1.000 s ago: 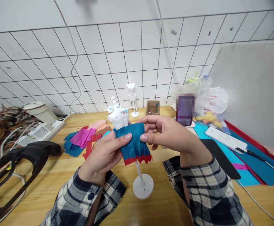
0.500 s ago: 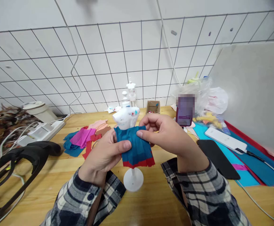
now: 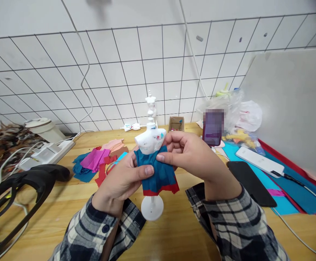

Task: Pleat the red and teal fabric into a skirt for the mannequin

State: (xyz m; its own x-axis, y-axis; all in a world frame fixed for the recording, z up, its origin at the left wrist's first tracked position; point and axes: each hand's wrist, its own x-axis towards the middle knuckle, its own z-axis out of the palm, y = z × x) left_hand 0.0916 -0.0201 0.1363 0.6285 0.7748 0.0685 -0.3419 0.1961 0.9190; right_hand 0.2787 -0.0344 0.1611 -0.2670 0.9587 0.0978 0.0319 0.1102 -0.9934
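A small white mannequin (image 3: 150, 141) stands on a round base, with coloured specks on its chest. Around its lower body hangs a teal paper skirt (image 3: 158, 174) with a red strip along the bottom edge. My left hand (image 3: 127, 177) is closed on the skirt's left side, its thumb pressed on the front. On the upper right edge, my right hand (image 3: 190, 154) pinches the skirt between thumb and fingers. The fingers behind the mannequin are partly hidden.
Teal, magenta and red paper pieces (image 3: 95, 161) lie to the left. Behind stand another small mannequin (image 3: 150, 103) and a cardboard box (image 3: 176, 124). At right are a propped phone (image 3: 213, 128), a black phone (image 3: 251, 183) and a white power bank (image 3: 259, 160). Black headgear (image 3: 38, 181) sits left.
The mannequin's upper body has shifted to the right and turned a little between my hands. Both hands keep their hold on the skirt.
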